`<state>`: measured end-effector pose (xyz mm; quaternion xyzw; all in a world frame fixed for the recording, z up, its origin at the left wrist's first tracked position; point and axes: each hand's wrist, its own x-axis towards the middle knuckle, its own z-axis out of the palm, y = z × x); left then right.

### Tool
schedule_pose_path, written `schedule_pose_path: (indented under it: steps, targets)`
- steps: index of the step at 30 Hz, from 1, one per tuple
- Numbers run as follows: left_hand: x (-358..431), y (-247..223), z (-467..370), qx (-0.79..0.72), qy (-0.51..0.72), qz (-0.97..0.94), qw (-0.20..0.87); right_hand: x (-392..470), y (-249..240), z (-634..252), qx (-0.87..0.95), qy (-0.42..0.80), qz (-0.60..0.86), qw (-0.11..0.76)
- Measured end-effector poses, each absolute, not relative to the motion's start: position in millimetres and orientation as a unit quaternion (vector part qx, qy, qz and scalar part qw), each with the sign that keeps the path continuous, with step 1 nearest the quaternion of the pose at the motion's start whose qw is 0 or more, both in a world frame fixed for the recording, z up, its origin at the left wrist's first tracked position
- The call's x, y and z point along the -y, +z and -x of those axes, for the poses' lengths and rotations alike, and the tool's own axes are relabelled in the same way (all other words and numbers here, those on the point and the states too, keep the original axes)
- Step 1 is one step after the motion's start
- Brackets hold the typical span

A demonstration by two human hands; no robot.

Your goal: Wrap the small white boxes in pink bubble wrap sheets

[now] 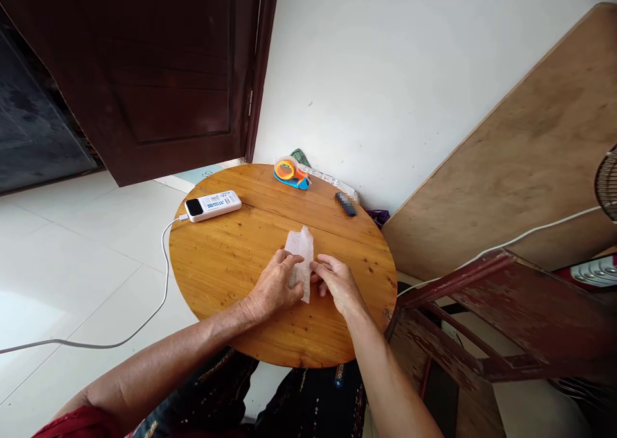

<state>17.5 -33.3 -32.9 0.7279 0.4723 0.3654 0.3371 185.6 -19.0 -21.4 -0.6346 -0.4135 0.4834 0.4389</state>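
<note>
A thin white tissue (304,248) lies lengthwise on the round wooden table (216,258), its far edge uneven and lightly creased. My left hand (277,282) rests over the tissue's left side, thumb and forefinger apart with the paper between them, the palm side hidden. On the opposite side, my right hand (340,282) has its fingers bent in, with fingertips meeting at the tissue's right edge. Part of the tissue's near half is covered by my left fingers.
A white device (214,205) with a cable sits at the table's left. Toward the back are an orange-and-blue tape dispenser (292,172) and a blurred dark object (346,204). A white wall (366,91) stands behind; a worn wooden chair (520,316) is at right.
</note>
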Motion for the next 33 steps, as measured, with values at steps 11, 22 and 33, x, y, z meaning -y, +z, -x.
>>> schedule_pose_path:
  steps: [11,22,33]
  targets:
    - [34,-38,-19,-0.437,0.376,-0.755,0.312,-9,-16,-176,0.446,0.527,0.601,0.403]
    - [37,-34,-16,-0.402,0.342,-0.829,0.182,-24,-25,-177,0.562,0.46,0.569,0.385]
    - [27,-49,-17,-0.433,0.384,-0.774,0.256,-9,-27,-173,0.532,0.451,0.513,0.501]
